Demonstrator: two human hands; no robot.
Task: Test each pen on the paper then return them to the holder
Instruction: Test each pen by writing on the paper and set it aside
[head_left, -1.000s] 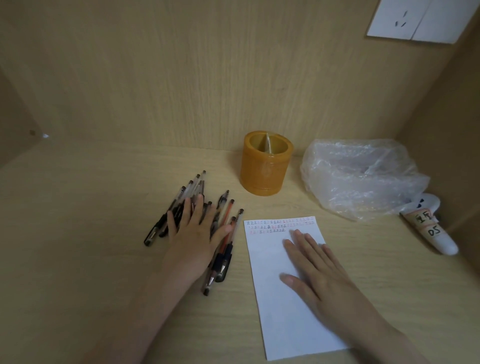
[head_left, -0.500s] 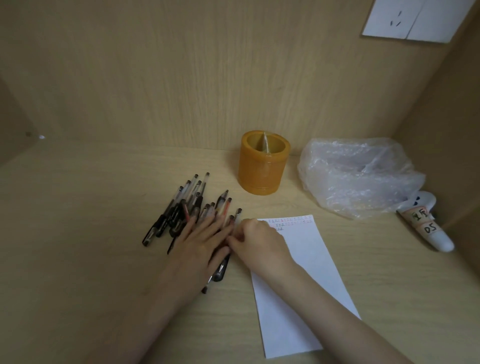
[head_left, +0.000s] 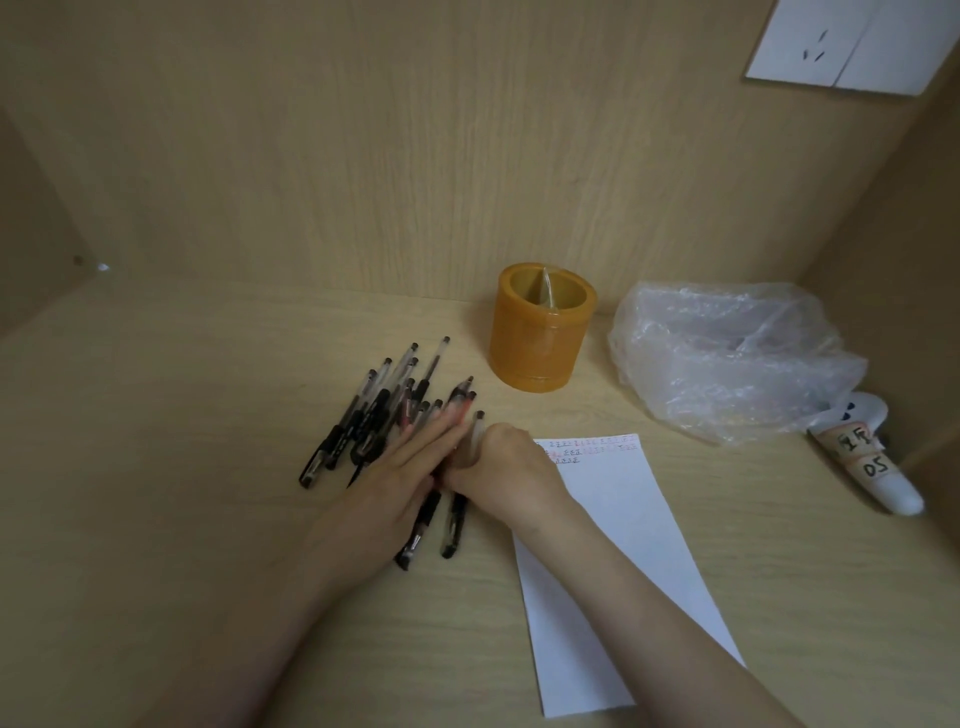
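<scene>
Mid-frame, the left hand (head_left: 400, 480) lies flat, fingers straight, on the pens (head_left: 371, 415); the right hand (head_left: 506, 473) curls round one pen (head_left: 476, 432).

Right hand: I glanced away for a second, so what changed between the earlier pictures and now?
The right hand left the paper, moved left to the pile of pens and now grips one pen at its right edge. The left hand stays flat on the pile; the paper, the orange pen holder and the plastic bag have not moved.

Pens (head_left: 384, 415) left of paper (head_left: 613, 545)
</scene>
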